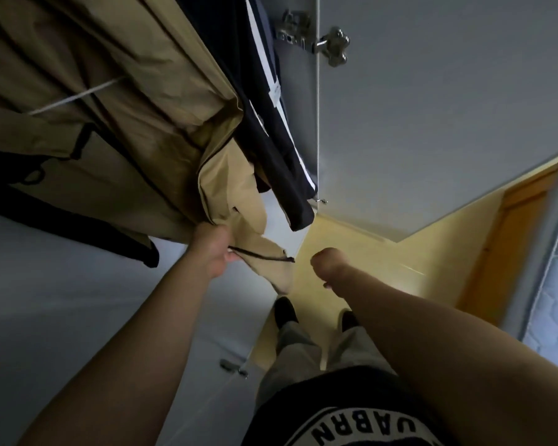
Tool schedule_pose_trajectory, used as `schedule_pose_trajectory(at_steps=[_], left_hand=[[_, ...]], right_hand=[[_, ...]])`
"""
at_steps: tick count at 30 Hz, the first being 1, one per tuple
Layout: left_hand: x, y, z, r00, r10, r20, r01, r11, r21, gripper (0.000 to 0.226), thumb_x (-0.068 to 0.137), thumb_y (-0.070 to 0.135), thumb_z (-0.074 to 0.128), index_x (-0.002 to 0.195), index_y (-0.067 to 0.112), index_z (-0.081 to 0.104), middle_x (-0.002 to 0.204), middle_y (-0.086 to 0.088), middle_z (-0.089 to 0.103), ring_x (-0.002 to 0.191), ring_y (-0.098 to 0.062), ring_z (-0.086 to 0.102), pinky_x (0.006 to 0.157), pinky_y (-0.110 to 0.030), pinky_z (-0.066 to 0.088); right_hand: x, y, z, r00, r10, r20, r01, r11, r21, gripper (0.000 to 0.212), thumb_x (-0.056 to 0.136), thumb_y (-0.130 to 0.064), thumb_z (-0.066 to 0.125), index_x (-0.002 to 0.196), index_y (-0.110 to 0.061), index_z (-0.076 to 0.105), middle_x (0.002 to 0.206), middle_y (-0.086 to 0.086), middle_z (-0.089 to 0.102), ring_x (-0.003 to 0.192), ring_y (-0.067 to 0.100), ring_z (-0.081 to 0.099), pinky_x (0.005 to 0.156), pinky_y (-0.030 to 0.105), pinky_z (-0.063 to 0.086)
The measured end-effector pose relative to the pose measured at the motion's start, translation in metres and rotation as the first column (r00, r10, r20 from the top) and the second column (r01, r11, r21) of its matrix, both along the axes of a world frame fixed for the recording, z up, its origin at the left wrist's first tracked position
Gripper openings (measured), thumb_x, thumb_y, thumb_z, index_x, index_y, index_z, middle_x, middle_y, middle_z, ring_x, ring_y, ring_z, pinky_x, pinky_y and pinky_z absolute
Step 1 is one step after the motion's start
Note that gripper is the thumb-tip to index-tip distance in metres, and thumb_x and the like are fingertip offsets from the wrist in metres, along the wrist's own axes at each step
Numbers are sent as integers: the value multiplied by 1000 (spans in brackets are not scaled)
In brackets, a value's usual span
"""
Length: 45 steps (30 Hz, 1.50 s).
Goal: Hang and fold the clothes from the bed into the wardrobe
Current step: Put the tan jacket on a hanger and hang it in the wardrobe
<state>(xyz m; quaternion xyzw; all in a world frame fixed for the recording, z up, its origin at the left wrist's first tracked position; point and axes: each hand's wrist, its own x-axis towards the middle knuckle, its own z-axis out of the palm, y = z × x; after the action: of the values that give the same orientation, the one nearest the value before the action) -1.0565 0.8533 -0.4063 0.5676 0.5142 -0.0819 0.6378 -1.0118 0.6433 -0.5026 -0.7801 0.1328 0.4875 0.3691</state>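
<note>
Left grip clamped on tan coat hem; right grip curled, empty. Hard tug could pull coat down.

L hand grips tan jacket; R hand curled

tan garment cut off at top and left edges, fingertips of left hand buried in its fabric, fingers of right hand curled out of sight, shirt lettering cropped below
</note>
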Motion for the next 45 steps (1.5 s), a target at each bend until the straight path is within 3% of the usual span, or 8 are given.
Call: schedule_pose_trajectory(at_steps=[5, 10, 22, 26, 29, 36, 42, 45], left_hand=[[1, -14, 3, 1000, -7, 0, 7, 999, -41, 33, 102, 2, 52, 133, 11, 59, 116, -9, 70, 95, -22, 68, 68, -38, 62], [-3, -14, -3, 998, -40, -44, 40, 999, -1, 36, 101, -1, 53, 134, 14, 57, 126, -11, 66, 103, -26, 66, 79, -43, 62], [1, 15, -35, 999, 43, -17, -41, 996, 85, 63, 87, -21, 40, 141, 8, 54, 131, -12, 62, 108, -31, 63, 90, -43, 57], [18, 29, -59, 998, 3, -61, 11, 973, 229, 48, 92, -14, 44, 138, -2, 53, 133, -18, 60, 88, -20, 61, 63, -22, 55], [35, 46, -91, 1000, 5, -24, 2, 955, 296, 50, 86, -11, 52, 136, -6, 53, 139, -27, 56, 91, -21, 56, 78, -28, 47], [60, 68, -185, 964, 52, 262, -99, 980, 170, 25, 91, 5, 63, 115, 8, 68, 98, -6, 74, 85, -17, 73, 72, -27, 61], [54, 87, -267, 918, -131, 373, -36, 912, 409, 6, 81, 21, 69, 86, 22, 72, 96, -5, 76, 106, -30, 70, 97, -49, 56], [46, 100, -304, 905, -234, 354, 24, 862, 507, 25, 71, 27, 68, 93, 17, 74, 99, -9, 77, 104, -35, 71, 95, -57, 56]], right_hand=[[-9, -12, -28, 915, -278, -293, 308, 950, 61, 40, 107, -42, 39, 130, -10, 46, 123, 11, 49, 113, 36, 59, 92, 46, 54], [-12, -6, -45, 868, -319, -380, 393, 910, 134, 43, 104, -54, 40, 125, -17, 49, 123, 4, 55, 110, 32, 60, 93, 44, 51], [-39, 19, -88, 830, -451, -329, 470, 882, -23, 9, 98, -6, 58, 98, 3, 56, 79, 15, 61, 65, 31, 62, 84, 44, 59], [-48, 43, -120, 807, -467, -361, 497, 868, -11, 7, 92, 9, 59, 98, 7, 61, 87, 21, 67, 67, 34, 66, 74, 49, 61], [-42, 65, -155, 821, -419, -388, 473, 879, 50, 11, 89, 10, 65, 100, 10, 64, 80, 19, 70, 67, 32, 69, 79, 49, 62], [-15, 119, -263, 789, -432, -436, 545, 820, 174, 15, 87, 10, 67, 102, 7, 67, 87, 19, 75, 67, 29, 74, 65, 35, 61], [-1, 160, -325, 728, -413, -547, 649, 673, 356, 9, 92, 11, 62, 97, 4, 65, 87, 15, 68, 69, 21, 63, 72, 32, 61], [4, 179, -354, 754, -398, -523, 633, 653, 415, 9, 92, 6, 65, 100, 2, 67, 69, 10, 67, 60, 18, 62, 56, 29, 60]])
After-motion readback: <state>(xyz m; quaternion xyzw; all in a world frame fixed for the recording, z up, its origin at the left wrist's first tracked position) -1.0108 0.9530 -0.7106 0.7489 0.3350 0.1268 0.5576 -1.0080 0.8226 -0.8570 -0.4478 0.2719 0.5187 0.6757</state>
